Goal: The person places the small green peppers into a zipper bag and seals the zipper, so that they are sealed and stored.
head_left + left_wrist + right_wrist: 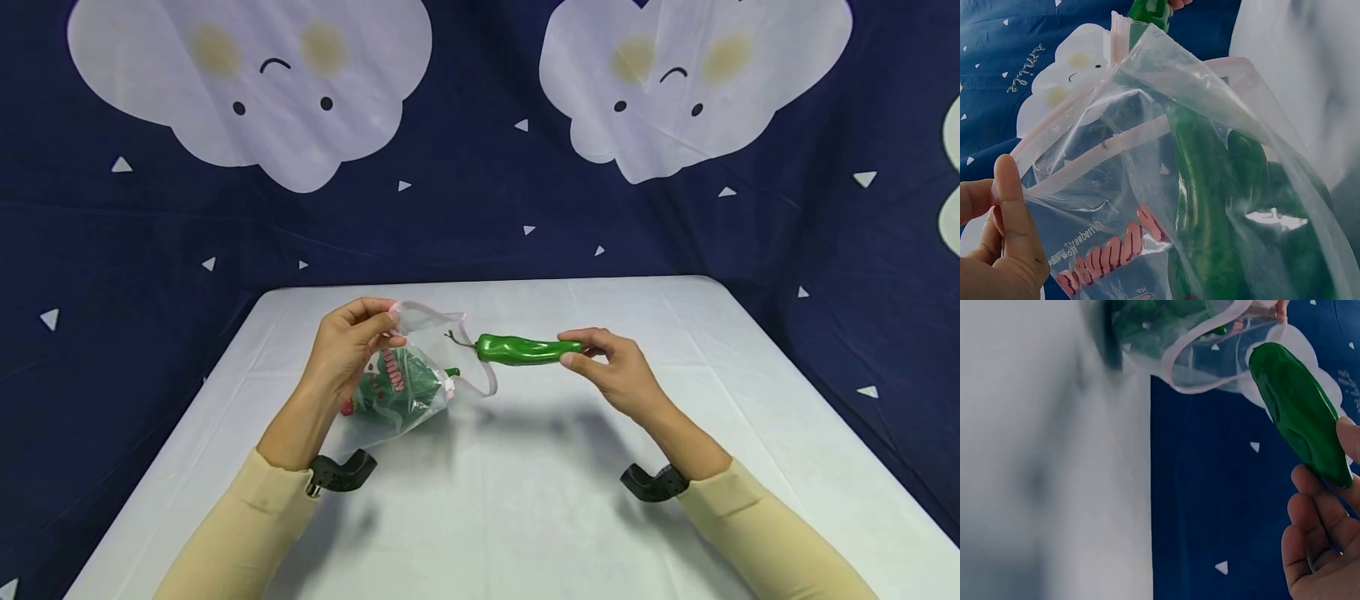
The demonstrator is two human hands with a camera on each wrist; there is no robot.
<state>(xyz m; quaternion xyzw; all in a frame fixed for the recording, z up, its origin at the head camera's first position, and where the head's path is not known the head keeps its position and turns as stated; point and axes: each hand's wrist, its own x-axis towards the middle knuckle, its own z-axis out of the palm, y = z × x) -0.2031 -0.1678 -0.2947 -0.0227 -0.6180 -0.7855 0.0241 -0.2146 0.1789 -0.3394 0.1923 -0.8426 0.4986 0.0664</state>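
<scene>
My left hand (347, 343) pinches the pink-edged rim of a clear zip bag (408, 421), which hangs with its mouth gaping to the right. Inside the bag several green vegetables (1210, 200) show through the printed plastic, along with a small red bit at the lower left in the head view. My right hand (617, 371) pinches a long green chili pepper (521, 350) by its tip, between thumb and fingers. The pepper lies level, its thin stem pointing left into the bag's mouth. In the right wrist view the pepper (1297, 415) is close by the bag's pink rim (1175, 362).
A white-covered table (540, 517) spreads beneath both hands. Behind it hangs a dark blue cloth (465, 225) with white clouds and small triangles. Each wrist wears a black camera mount (343, 472).
</scene>
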